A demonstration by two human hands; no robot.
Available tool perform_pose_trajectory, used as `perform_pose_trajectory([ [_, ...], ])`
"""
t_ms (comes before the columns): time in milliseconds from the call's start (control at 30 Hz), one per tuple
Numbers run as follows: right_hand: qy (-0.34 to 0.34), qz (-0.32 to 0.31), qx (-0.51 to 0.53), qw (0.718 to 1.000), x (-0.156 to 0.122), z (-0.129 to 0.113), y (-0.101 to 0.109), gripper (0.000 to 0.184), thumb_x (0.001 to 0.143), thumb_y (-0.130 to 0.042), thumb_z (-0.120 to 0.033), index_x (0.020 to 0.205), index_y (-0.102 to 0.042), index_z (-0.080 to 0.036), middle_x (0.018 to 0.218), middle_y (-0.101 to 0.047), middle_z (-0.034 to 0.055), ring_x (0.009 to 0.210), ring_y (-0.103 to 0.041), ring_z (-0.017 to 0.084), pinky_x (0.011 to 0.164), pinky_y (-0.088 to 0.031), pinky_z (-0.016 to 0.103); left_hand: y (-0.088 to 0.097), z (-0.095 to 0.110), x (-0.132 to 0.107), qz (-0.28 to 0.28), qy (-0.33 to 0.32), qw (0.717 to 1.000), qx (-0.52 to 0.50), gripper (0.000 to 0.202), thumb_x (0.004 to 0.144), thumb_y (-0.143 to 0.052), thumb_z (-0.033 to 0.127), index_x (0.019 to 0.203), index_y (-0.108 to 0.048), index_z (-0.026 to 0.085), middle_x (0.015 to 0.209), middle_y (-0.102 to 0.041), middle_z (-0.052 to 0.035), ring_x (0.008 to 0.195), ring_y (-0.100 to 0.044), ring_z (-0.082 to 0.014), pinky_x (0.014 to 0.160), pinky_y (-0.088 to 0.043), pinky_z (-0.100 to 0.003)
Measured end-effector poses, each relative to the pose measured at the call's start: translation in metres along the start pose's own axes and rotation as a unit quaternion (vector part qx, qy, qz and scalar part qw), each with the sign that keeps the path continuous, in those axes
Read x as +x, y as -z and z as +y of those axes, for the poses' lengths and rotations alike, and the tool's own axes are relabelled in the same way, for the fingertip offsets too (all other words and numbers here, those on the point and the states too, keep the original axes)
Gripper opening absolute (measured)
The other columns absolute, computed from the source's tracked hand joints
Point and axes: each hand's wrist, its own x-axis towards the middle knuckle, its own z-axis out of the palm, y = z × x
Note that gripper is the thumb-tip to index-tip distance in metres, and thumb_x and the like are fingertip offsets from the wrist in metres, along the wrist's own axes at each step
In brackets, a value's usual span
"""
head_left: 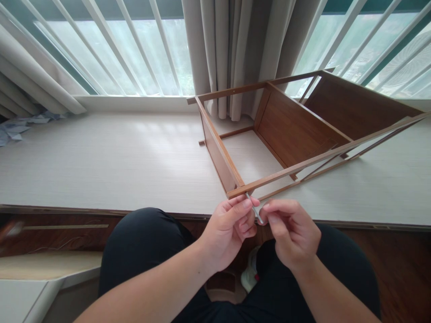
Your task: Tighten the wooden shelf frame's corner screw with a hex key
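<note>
A thin metal hex key point(255, 209) slants down from the near corner of a brown wooden shelf frame point(289, 170), which lies on its side. My left hand point(232, 229) is closed, its thumb and fingers pinching the key's upper part just below the frame's corner. At the key's lower end is my right hand point(292, 229), with thumb and index finger pressed together at the tip. The key's upper end meets the wooden rail; the fastener there is too small to make out.
The frame rests on a pale window ledge point(117, 161), whose front edge runs before my knees. Grey curtains point(232, 54) hang behind it, between barred windows. Crumpled paper or cloth point(16, 128) lies far left. A white furniture piece point(23, 296) stands at lower left.
</note>
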Motion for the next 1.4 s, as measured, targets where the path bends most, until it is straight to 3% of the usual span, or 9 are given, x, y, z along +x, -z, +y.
perform_pose_trajectory([
  [267,-0.008,-0.001,0.037,0.999,0.003,0.004,0.000,0.016,0.101,-0.055,-0.024,0.108,-0.068,-0.022,0.077,-0.066,0.0011,0.069,-0.063,0.017,0.065,-0.052,0.031,0.000,0.001,0.000,-0.006,0.003,1.000,0.014,0.022,0.079,-0.084,0.035,0.083,-0.074,0.015,0.054,-0.036,0.0072,0.053,-0.027,-0.0062,0.050,-0.027,-0.019],
  [433,-0.007,-0.004,0.069,0.998,0.003,0.008,-0.002,0.023,0.104,-0.051,-0.035,0.108,-0.068,-0.020,0.076,-0.064,0.0022,0.066,-0.062,0.018,0.062,-0.051,0.032,0.000,0.001,-0.003,-0.030,0.003,0.999,0.030,0.020,0.082,-0.081,0.033,0.080,-0.072,0.015,0.057,-0.038,0.0061,0.054,-0.029,-0.0058,0.052,-0.027,-0.019],
  [700,0.004,-0.009,0.083,0.996,0.000,0.012,-0.001,0.024,0.103,-0.052,-0.036,0.109,-0.069,-0.020,0.081,-0.066,0.0039,0.070,-0.063,0.018,0.068,-0.053,0.034,-0.002,0.002,-0.003,-0.027,-0.009,0.999,0.023,0.021,0.084,-0.079,0.033,0.081,-0.071,0.014,0.057,-0.039,0.0062,0.052,-0.031,-0.0055,0.051,-0.027,-0.020],
  [833,0.044,-0.037,0.063,0.996,0.001,0.009,0.001,0.023,0.099,-0.061,-0.038,0.113,-0.066,-0.021,0.083,-0.067,0.0047,0.074,-0.066,0.020,0.069,-0.057,0.037,-0.002,0.002,-0.002,-0.004,0.007,1.000,0.013,0.025,0.081,-0.082,0.037,0.084,-0.072,0.014,0.058,-0.041,0.0053,0.057,-0.041,-0.0075,0.051,-0.028,-0.019],
  [933,0.096,-0.053,0.047,0.993,0.006,0.004,0.001,0.027,0.094,-0.069,-0.035,0.116,-0.065,-0.021,0.081,-0.069,0.0051,0.070,-0.067,0.020,0.064,-0.059,0.037,-0.001,0.002,-0.002,-0.001,0.014,1.000,0.004,0.026,0.080,-0.083,0.037,0.085,-0.072,0.014,0.060,-0.044,0.0043,0.061,-0.047,-0.0086,0.052,-0.030,-0.018],
  [1100,0.172,-0.074,0.031,0.982,0.014,-0.001,-0.003,0.041,0.084,-0.077,-0.019,0.122,-0.064,-0.021,0.091,-0.076,0.0088,0.075,-0.073,0.023,0.064,-0.063,0.038,-0.001,0.001,-0.002,-0.003,0.015,1.000,-0.024,0.023,0.083,-0.082,0.033,0.085,-0.072,0.012,0.062,-0.048,0.0044,0.057,-0.044,-0.0048,0.053,-0.036,-0.016],
  [1233,0.167,-0.083,0.019,0.982,0.015,-0.002,-0.003,0.048,0.078,-0.080,-0.007,0.122,-0.065,-0.021,0.094,-0.077,0.0080,0.078,-0.073,0.022,0.068,-0.064,0.038,-0.002,0.001,-0.002,-0.001,0.017,0.999,-0.032,0.021,0.084,-0.081,0.031,0.086,-0.073,0.012,0.062,-0.051,0.0037,0.058,-0.049,-0.0050,0.052,-0.039,-0.014],
  [1400,0.148,-0.075,0.020,0.986,0.014,-0.001,-0.003,0.047,0.081,-0.078,-0.005,0.122,-0.065,-0.024,0.093,-0.077,0.0062,0.080,-0.074,0.021,0.068,-0.064,0.036,-0.003,0.002,-0.003,-0.008,0.022,0.999,-0.046,0.020,0.083,-0.082,0.029,0.085,-0.073,0.011,0.063,-0.051,0.0045,0.053,-0.048,-0.0033,0.046,-0.036,-0.013],
])
